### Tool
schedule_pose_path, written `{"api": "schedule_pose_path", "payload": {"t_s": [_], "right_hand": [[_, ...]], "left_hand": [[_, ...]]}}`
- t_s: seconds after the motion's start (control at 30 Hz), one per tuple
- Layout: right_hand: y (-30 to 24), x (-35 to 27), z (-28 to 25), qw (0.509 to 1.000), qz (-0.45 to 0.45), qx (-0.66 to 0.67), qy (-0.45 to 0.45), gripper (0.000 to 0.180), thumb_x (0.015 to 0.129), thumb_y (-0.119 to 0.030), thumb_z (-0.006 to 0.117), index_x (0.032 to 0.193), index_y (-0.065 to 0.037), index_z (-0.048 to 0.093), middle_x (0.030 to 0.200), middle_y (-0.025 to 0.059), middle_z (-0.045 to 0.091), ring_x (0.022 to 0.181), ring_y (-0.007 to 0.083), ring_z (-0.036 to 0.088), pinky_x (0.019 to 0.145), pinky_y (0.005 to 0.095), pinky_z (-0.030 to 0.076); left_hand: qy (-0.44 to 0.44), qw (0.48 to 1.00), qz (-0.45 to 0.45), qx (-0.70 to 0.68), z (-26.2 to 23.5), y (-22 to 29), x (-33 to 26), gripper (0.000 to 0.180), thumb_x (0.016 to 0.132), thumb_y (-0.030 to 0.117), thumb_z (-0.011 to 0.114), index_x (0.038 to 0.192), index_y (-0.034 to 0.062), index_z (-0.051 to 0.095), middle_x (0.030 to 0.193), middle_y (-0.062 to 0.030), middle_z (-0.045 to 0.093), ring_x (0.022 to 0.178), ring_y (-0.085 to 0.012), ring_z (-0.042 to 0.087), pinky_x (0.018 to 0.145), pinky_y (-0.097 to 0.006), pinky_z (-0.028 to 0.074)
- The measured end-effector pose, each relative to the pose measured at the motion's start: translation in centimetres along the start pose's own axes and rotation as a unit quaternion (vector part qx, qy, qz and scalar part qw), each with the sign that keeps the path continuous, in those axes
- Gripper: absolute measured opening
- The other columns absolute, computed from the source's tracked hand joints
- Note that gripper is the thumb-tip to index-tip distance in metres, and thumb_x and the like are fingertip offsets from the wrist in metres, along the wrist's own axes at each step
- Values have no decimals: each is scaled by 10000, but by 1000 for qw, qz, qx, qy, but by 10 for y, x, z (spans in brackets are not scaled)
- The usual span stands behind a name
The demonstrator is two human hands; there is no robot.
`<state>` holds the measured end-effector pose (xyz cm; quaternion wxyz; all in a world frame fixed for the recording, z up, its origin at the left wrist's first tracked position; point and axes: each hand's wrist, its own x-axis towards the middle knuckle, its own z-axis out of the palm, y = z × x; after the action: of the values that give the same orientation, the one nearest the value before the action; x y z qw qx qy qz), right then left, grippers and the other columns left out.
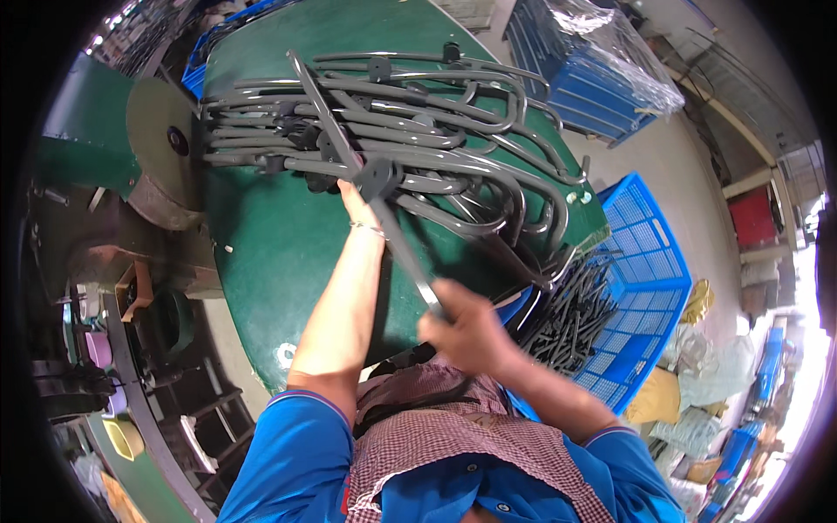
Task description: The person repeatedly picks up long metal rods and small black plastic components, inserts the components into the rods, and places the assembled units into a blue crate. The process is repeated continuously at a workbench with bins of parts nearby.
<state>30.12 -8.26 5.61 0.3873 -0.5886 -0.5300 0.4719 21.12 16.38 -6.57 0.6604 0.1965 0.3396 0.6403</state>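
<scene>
A long dark grey metal tube [403, 246] with a black plastic joint [379, 179] at its middle slants across in front of me. My left hand [356, 202] grips it from beneath near the joint; most of those fingers are hidden behind it. Around the tube's lower end, close to my apron, my right hand [471, 329] is closed, slightly smeared by motion. Beyond my hands, a pile of bent grey tube frames [418, 131] with black joints lies on the green table [270, 261]. The held tube's far end crosses above this pile.
At the table's right stands a blue plastic crate [649, 296] holding many thin dark metal parts [571, 318]. A green machine with a round disc [161, 144] is at the left. Blue stacked goods under clear wrap [584, 70] stand at the far right, and bags [715, 370] lie beyond the crate.
</scene>
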Motion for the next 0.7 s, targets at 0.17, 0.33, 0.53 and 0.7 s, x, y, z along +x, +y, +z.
{"api": "schedule_pose_path", "payload": {"t_s": [0.17,0.33,0.53,0.7], "right_hand": [[-60,50,-99,917,-168,-355,64,412,814,-103,702,1207,-22,611,902,229,661,888,358,670,823,470,533],[-40,47,-88,832,-270,-428,226,262,798,-142,743,1030,-57,655,859,144,629,851,354,613,757,449,495],[93,0,-10,784,29,595,175,422,1001,-234,636,1338,0,537,1312,107,604,1225,268,580,1058,477,474],[117,47,-55,682,-40,659,316,351,962,-255,694,1274,-124,597,1236,42,662,1145,219,620,1031,492,475]], "left_hand": [[-220,927,-248,177,-20,69,-13,307,1015,265,588,1191,14,601,1117,-143,698,949,-277,716,770,-444,625],[-365,868,-318,-111,-40,81,-38,411,908,251,686,1250,33,624,1289,-195,622,1240,-446,561,1059,-762,353],[-131,911,-391,5,1,86,-47,733,874,634,652,1309,67,491,1139,-136,552,1235,-503,520,1003,-775,364],[-235,845,-475,66,8,68,-65,551,981,516,562,1313,77,559,1196,-113,680,1081,-355,685,911,-586,548]]}}
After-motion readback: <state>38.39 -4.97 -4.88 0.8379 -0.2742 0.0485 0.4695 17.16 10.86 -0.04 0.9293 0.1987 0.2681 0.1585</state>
